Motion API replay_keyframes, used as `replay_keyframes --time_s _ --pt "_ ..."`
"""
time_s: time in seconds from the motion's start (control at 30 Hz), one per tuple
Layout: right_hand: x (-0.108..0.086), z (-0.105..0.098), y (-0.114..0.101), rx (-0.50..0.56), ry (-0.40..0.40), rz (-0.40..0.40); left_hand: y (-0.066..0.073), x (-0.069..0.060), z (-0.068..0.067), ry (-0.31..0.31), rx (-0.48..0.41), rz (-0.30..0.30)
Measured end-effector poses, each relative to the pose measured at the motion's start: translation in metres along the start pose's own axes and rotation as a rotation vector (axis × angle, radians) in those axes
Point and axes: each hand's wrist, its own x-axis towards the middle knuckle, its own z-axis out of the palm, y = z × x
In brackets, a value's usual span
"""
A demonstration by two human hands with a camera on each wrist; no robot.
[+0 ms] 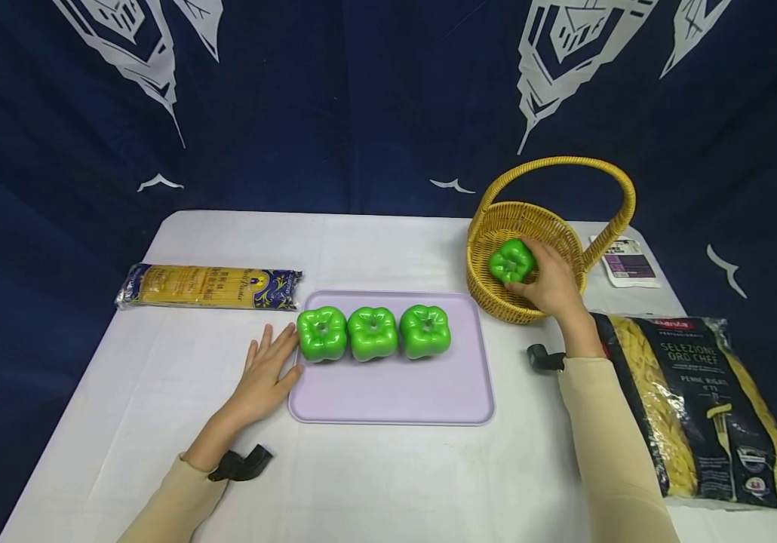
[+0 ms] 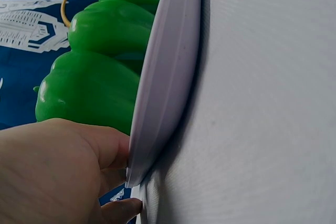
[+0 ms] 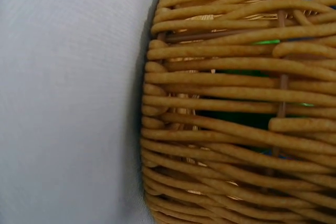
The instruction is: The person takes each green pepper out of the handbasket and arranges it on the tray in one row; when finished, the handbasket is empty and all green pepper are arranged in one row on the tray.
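In the head view, my right hand (image 1: 551,280) reaches into the wicker basket (image 1: 568,235) and grips a green bell pepper (image 1: 512,261) between thumb and fingers. Through the weave in the right wrist view, only bits of green show. My left hand (image 1: 266,377) lies with fingers spread at the left edge of the lilac tray (image 1: 388,396); in the left wrist view its thumb is against the tray rim (image 2: 163,93). Three green bell peppers stand in a row on the tray: a left one (image 1: 322,333), a middle one (image 1: 372,333) and a right one (image 1: 425,331).
A yellow pack of spaghetti (image 1: 212,286) lies at the back left. On the right rests a large bag of penne (image 1: 701,415), close to my right forearm. Behind the basket handle (image 1: 558,161) lies a small white and purple packet (image 1: 629,264).
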Motion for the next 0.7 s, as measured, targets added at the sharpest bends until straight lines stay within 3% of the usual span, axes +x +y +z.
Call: replay_keyframes --time_s 0.13,0.37,0.7 --pt "-0.001 -0.002 0.000 0.040 0.046 0.030 0.000 0.000 0.001 -0.001 0.001 -0.001" --pt "-0.009 -0.006 -0.003 0.157 0.221 0.009 0.000 0.000 0.000 -0.004 0.000 -0.005" --pt "-0.044 -0.030 -0.029 0.271 0.341 0.069 0.000 0.001 0.000 -0.005 0.005 -0.003"
